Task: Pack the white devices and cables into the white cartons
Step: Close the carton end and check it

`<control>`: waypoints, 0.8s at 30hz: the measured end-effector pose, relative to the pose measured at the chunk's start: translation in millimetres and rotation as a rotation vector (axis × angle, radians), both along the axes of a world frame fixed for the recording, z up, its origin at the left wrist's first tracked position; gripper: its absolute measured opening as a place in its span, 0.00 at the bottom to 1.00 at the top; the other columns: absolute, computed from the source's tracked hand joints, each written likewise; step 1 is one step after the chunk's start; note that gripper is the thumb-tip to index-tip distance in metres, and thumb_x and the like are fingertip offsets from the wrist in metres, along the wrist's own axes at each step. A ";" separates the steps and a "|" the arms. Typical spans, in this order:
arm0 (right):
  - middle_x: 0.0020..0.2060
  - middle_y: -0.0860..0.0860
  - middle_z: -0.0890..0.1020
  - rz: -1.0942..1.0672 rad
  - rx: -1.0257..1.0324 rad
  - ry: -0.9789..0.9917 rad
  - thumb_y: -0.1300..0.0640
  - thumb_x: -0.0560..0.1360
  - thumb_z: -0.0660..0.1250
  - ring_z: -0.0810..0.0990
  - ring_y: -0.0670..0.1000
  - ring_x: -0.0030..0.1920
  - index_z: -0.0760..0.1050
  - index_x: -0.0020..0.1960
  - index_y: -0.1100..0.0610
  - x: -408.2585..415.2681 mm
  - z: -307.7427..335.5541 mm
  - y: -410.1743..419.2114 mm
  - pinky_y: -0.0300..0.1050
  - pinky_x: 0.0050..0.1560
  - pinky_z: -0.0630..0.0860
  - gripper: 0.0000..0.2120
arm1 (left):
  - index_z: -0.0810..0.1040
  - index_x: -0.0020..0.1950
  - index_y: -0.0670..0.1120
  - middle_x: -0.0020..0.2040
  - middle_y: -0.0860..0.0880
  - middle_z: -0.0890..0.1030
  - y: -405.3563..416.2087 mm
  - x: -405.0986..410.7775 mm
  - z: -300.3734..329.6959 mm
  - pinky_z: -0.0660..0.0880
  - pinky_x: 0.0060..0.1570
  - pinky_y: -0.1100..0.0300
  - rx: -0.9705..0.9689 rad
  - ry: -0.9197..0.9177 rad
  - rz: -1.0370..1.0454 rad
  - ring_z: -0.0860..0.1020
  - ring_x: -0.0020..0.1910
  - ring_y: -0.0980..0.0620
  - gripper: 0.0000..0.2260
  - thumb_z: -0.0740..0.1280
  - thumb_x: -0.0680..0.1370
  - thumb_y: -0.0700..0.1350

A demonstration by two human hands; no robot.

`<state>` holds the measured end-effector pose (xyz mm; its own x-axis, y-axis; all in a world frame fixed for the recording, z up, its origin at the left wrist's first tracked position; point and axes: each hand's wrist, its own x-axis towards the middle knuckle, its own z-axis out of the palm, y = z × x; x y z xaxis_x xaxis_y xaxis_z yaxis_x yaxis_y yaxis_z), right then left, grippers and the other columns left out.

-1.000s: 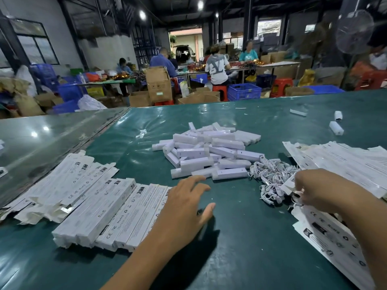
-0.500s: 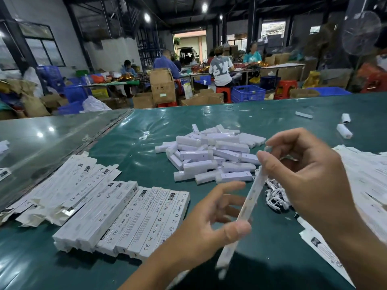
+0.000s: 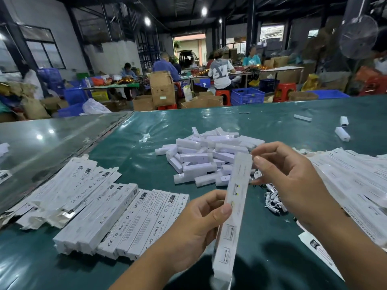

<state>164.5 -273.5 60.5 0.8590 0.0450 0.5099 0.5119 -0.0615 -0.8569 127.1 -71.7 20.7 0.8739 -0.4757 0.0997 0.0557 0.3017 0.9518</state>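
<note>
Compared with half a second before, I saw the long white carton had turned from nearly edge-on to show its broad printed face, held up off the green table and leaning with its top end far and a little right. My left hand gripped its lower half, thumb pressed on the front face and fingers curled behind. My right hand pinched the top end between thumb and fingertips; earlier it had been clasped lower down over the carton's upper part. A full second before, neither hand held anything: the left was spread over the table and the right reached into the flat cartons on the right. The pile of white devices lay beyond the hands in the middle of the table, unmoved. The coiled cables lay just right of the carton, partly hidden by my right hand. The packed cartons lay in rows at near left, and the stack of flat cartons at right.
</note>
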 end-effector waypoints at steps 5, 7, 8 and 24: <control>0.44 0.54 0.86 0.141 0.007 0.018 0.51 0.74 0.74 0.86 0.52 0.46 0.80 0.51 0.51 -3.4 -1.5 4.4 0.46 0.40 0.83 0.08 | 0.81 0.63 0.43 0.52 0.43 0.83 2.6 0.5 2.4 0.79 0.50 0.57 -0.017 0.031 -0.028 0.82 0.46 0.48 0.16 0.70 0.77 0.48; 0.44 0.52 0.85 0.131 -0.044 -0.006 0.51 0.74 0.74 0.85 0.52 0.47 0.80 0.52 0.48 -3.6 -2.6 4.1 0.45 0.41 0.83 0.08 | 0.80 0.66 0.44 0.54 0.43 0.84 4.8 0.1 0.5 0.79 0.53 0.55 -0.038 0.058 -0.075 0.83 0.49 0.47 0.17 0.68 0.79 0.47; 0.44 0.51 0.84 0.109 -0.067 -0.022 0.50 0.73 0.73 0.84 0.51 0.46 0.80 0.52 0.47 -3.5 -2.8 3.8 0.44 0.41 0.83 0.08 | 0.79 0.67 0.43 0.55 0.42 0.84 5.0 0.4 0.2 0.79 0.53 0.54 -0.052 0.086 -0.098 0.83 0.48 0.47 0.17 0.67 0.80 0.47; 0.46 0.46 0.85 0.008 -0.212 -0.144 0.50 0.74 0.71 0.84 0.50 0.47 0.78 0.54 0.42 -4.4 -5.8 4.2 0.41 0.40 0.78 0.09 | 0.81 0.57 0.57 0.31 0.50 0.76 4.0 3.8 -10.0 0.73 0.31 0.58 0.378 -0.216 0.095 0.72 0.26 0.49 0.12 0.70 0.75 0.48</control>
